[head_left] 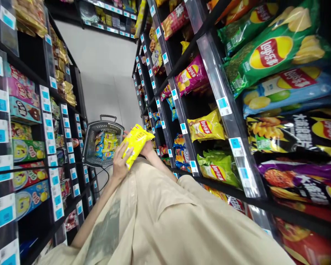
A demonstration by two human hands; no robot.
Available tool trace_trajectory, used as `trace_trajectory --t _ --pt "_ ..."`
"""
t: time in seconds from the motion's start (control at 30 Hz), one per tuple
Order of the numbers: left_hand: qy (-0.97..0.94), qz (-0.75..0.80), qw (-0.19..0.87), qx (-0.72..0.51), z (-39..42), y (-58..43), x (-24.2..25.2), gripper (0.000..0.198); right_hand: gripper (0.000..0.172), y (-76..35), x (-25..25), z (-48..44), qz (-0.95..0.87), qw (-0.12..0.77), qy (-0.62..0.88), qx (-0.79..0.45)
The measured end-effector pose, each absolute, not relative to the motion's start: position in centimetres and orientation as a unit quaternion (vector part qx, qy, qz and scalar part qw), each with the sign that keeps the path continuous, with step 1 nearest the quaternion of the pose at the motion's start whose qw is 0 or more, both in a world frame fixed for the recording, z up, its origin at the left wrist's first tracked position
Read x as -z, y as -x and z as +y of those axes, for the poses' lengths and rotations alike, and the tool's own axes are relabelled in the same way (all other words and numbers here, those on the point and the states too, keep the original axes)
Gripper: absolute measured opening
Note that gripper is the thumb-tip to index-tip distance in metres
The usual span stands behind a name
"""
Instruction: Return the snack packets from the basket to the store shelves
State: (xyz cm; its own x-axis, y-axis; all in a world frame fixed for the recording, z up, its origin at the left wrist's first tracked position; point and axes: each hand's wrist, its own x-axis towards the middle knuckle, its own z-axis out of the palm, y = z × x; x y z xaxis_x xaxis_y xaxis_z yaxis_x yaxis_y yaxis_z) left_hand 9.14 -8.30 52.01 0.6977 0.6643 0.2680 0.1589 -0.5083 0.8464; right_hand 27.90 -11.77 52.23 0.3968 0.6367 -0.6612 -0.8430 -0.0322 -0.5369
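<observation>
A yellow chip bag [137,141] is held in front of my body, tilted, with its upper right corner pointing at the right-hand shelves. My left hand [119,162] is closed on the bag's left side, fingers lying over its front. Behind and under its right side, my right hand [147,149] grips it too, mostly hidden by the bag. Just beyond my left hand a grey shopping basket [90,137] holds several small yellow bags [109,142] and blue bags [99,150].
Shelves of snacks line both sides of the aisle. On the right are a yellow Lay's bag [205,126], green bags [218,171] and a large green Lay's bag [273,51]. Boxed snacks [31,200] fill the left shelf. Grey floor [99,66] runs ahead to another shelf.
</observation>
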Motion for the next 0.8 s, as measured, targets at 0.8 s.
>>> trace_trajectory --t 0.8 --pt "-0.328 0.483 0.803 0.119 -22.1 -13.3 -31.9 0.066 0.074 -40.5 -37.6 -25.1 0.076 0.532 0.81 -0.235"
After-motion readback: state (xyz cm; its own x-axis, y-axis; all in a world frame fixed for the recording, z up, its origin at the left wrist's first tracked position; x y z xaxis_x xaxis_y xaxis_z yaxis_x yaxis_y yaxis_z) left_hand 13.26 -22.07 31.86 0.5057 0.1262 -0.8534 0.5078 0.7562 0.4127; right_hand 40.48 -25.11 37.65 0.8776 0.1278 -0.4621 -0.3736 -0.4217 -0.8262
